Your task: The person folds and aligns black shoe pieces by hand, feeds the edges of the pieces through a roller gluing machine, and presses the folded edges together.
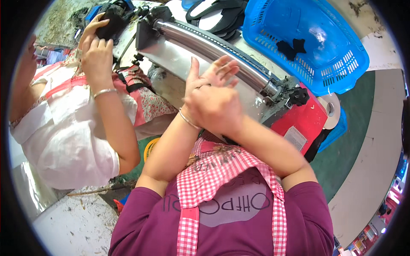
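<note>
My left hand (pixel 215 73) is turned palm up with its fingers spread, a thin bangle round its wrist. Across the base of that palm lies my right hand (pixel 221 107), closed in a fist and slightly blurred. A thin dark mark shows where the two hands meet; whether anything is inside the fist is hidden. Both hands are above the smooth metal plate of a roller machine (pixel 252 81), just on the near side of its long shiny roller. Dark residue coats the machine's right end, near a black knob (pixel 297 97).
A blue basket (pixel 363 64) at the far right holds a few black pieces (pixel 292 48). Black-and-white cut pieces (pixel 213 17) are stacked behind the machine. A white tape roll (pixel 331 110) sits by its red side. At left, a co-worker's hands (pixel 97 51) hold a black piece.
</note>
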The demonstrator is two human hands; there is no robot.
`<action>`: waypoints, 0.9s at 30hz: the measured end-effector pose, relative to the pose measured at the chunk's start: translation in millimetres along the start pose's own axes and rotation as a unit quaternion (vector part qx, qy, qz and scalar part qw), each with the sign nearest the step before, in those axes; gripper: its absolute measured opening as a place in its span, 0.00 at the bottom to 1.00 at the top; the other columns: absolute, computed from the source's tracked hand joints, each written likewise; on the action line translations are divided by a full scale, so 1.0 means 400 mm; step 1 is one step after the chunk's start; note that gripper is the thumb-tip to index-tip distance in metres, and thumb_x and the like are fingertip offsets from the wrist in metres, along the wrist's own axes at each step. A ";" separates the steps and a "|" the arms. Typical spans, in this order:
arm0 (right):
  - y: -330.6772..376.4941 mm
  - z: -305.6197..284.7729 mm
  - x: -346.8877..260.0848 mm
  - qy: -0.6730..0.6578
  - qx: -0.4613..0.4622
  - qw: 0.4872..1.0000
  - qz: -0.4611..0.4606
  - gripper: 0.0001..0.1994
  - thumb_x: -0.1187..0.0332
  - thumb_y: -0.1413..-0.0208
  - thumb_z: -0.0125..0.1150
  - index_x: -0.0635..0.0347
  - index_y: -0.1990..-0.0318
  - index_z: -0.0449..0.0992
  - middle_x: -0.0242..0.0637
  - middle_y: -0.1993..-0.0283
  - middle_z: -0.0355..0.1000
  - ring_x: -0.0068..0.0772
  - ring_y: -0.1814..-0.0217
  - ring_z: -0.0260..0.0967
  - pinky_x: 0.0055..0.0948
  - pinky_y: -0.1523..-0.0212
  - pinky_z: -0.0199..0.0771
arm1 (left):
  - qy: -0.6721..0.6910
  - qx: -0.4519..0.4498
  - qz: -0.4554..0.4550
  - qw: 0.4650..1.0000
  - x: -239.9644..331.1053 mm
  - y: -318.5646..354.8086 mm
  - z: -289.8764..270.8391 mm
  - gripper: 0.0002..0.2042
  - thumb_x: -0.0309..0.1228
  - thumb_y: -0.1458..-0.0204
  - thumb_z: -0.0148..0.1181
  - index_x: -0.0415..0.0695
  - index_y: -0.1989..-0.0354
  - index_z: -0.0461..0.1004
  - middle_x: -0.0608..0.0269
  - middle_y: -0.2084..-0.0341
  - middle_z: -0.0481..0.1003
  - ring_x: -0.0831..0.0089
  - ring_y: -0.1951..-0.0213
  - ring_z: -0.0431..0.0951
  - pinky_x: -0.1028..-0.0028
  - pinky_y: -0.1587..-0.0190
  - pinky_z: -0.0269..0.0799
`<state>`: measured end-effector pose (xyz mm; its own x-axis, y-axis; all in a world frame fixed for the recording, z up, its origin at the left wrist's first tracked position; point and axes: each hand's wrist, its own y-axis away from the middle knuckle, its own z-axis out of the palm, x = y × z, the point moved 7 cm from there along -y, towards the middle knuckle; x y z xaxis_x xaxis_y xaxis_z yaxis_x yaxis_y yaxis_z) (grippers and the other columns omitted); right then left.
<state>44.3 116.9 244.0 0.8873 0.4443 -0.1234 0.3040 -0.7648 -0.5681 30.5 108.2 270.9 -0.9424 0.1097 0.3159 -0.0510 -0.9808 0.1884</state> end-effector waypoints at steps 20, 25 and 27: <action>-0.222 -0.240 0.132 -0.357 -0.143 0.915 -0.123 0.16 0.57 0.35 0.49 0.57 0.71 0.71 0.43 0.78 0.73 0.52 0.78 0.72 0.45 0.77 0.72 | -0.472 0.011 0.193 0.860 0.085 0.110 0.082 0.27 0.23 0.48 0.64 0.36 0.39 0.63 0.57 0.48 0.72 0.72 0.44 0.70 0.71 0.39 0.62; -0.256 -0.237 0.177 -0.503 -0.360 0.780 -0.094 0.16 0.56 0.38 0.55 0.63 0.63 0.74 0.54 0.72 0.74 0.55 0.66 0.74 0.44 0.67 0.70 | -0.396 0.022 0.237 0.887 0.089 0.081 0.072 0.11 0.21 0.41 0.55 0.36 0.50 0.72 0.61 0.56 0.75 0.79 0.55 0.74 0.78 0.51 0.71; -0.287 -0.265 0.202 -0.494 -0.356 0.784 -0.121 0.15 0.60 0.43 0.61 0.67 0.63 0.74 0.57 0.70 0.73 0.55 0.64 0.73 0.42 0.65 0.70 | -0.432 0.049 0.195 0.879 0.102 0.055 0.065 0.11 0.23 0.40 0.55 0.36 0.50 0.72 0.63 0.59 0.76 0.80 0.58 0.75 0.79 0.55 0.73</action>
<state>117.7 191.2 385.5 0.1786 0.4932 -0.8514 0.8505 -0.5125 -0.1185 -0.5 95.2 312.2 -0.2759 -0.1088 0.9550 0.2886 -0.9571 -0.0256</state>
